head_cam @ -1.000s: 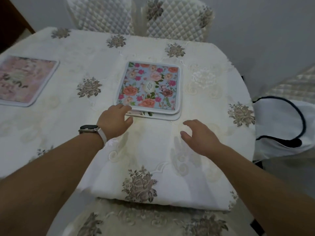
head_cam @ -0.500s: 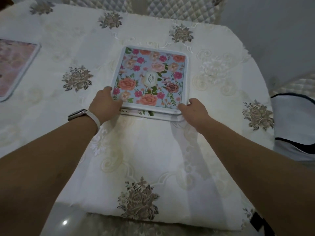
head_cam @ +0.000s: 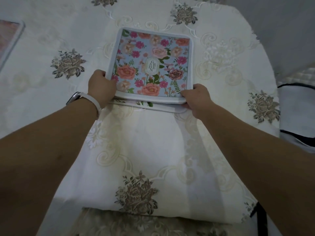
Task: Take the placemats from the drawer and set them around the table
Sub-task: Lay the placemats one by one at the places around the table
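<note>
A blue floral placemat [head_cam: 153, 65] with a white border tops a small stack in the middle of the table. Its near edge is raised a little off a second placemat [head_cam: 144, 106] whose white edge shows beneath. My left hand [head_cam: 100, 87], with a white watch band on the wrist, grips the top mat's near left corner. At the near right corner my right hand [head_cam: 196, 97] pinches the same mat, thumb on top. A pink placemat [head_cam: 8, 40] lies flat at the far left edge of the view.
The table [head_cam: 153, 150] wears a white embroidered cloth with brown flower motifs. A cushioned chair seat [head_cam: 136, 223] sits just under the near edge. To the right is a white cover with dark piping [head_cam: 296, 116].
Both hands reached forward to the stack and closed on the top mat's near corners. Its front edge now lifts off the mat below. The view has drawn closer.
</note>
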`<act>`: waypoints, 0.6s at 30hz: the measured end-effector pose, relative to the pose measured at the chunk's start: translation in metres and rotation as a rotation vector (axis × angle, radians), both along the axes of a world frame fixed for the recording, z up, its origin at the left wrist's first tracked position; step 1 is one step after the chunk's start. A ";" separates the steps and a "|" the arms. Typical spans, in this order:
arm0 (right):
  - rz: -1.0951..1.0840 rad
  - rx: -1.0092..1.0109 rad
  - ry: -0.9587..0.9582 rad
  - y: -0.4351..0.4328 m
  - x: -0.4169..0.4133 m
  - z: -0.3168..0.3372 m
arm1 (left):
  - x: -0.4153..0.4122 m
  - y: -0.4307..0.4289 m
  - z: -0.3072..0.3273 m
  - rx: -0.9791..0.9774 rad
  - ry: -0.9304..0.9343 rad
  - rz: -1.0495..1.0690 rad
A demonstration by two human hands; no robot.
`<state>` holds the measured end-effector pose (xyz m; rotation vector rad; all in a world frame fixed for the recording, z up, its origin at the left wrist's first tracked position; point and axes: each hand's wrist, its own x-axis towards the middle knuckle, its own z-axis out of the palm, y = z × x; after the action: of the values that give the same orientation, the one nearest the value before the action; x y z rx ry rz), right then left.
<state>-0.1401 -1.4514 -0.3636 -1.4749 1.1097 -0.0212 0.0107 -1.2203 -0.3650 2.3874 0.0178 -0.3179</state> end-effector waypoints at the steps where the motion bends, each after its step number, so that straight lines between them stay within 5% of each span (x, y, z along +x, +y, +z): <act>1: 0.004 -0.002 0.002 0.000 -0.003 -0.001 | -0.002 0.001 0.001 -0.020 0.015 0.001; 11: 0.122 -0.327 0.088 0.013 -0.042 0.000 | -0.057 0.025 0.005 -0.221 0.078 -0.037; 18: 0.064 -0.242 0.122 0.032 -0.087 0.010 | -0.106 0.047 0.009 -0.303 0.144 -0.028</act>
<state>-0.2267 -1.4195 -0.3532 -1.7467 1.1892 -0.0220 -0.0950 -1.1734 -0.3557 2.0632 0.0028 -0.4705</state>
